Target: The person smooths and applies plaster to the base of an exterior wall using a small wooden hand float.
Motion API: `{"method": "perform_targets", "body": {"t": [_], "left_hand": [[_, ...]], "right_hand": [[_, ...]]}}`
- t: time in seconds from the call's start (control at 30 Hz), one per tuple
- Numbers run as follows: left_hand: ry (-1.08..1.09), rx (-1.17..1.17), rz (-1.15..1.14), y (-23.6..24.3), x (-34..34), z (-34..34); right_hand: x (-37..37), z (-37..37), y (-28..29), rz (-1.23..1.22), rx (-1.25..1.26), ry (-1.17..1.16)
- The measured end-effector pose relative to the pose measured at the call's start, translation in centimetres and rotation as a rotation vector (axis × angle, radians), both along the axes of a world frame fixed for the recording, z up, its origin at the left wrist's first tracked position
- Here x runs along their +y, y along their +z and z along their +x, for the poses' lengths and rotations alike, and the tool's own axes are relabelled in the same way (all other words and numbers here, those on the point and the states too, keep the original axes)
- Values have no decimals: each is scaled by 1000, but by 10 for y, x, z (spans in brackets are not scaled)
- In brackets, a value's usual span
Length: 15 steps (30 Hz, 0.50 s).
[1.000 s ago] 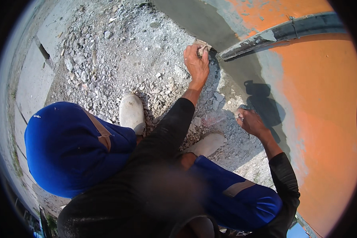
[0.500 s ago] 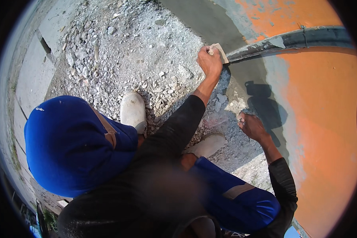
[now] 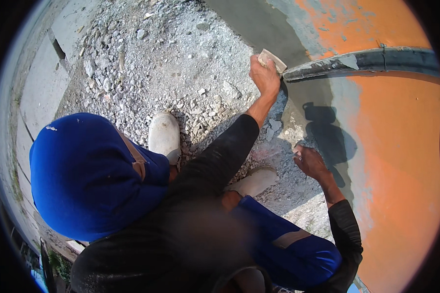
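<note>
My left hand (image 3: 265, 77) grips a pale beige flat block (image 3: 273, 60), perhaps a sponge or a small float; which one I cannot tell. Its edge lies against the strip of damp grey mortar (image 3: 266, 31) at the wall's foot, just by the lower end of a black pipe (image 3: 347, 62). Lower and to the right, my right hand (image 3: 310, 162) hangs over the gravel near the wall with its fingers curled in. Something pale shows at its fingertips, too small to make out.
The orange wall (image 3: 401, 146) stands along the right. White rubble and gravel (image 3: 195, 63) cover the ground around my two white boots (image 3: 164, 136). Paved concrete slabs (image 3: 39, 88) run along the far left. My shadow falls on the mortar strip.
My left hand has shifted slightly to the right with the block, which is now turned so that more of its flat face shows. My right hand has dropped a little.
</note>
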State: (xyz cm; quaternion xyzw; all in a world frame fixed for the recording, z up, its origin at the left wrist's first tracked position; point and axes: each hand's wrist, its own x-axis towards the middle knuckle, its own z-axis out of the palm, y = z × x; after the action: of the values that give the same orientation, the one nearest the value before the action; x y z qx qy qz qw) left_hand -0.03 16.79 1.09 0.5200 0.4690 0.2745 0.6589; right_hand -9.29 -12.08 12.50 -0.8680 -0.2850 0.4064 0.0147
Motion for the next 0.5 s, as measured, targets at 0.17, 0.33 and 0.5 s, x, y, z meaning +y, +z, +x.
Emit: {"method": "perform_targets", "body": {"t": [0.17,0.33,0.5], "left_hand": [[85,45,-18,2,24,25],[37,26,-7,7,-10,11],[128,77,-33,14,25,39]], "right_hand": [[13,12,4,-52,-32,-55],[26,13,14,-63,-43,-26],[11,11,6,-81,12,-13]]}}
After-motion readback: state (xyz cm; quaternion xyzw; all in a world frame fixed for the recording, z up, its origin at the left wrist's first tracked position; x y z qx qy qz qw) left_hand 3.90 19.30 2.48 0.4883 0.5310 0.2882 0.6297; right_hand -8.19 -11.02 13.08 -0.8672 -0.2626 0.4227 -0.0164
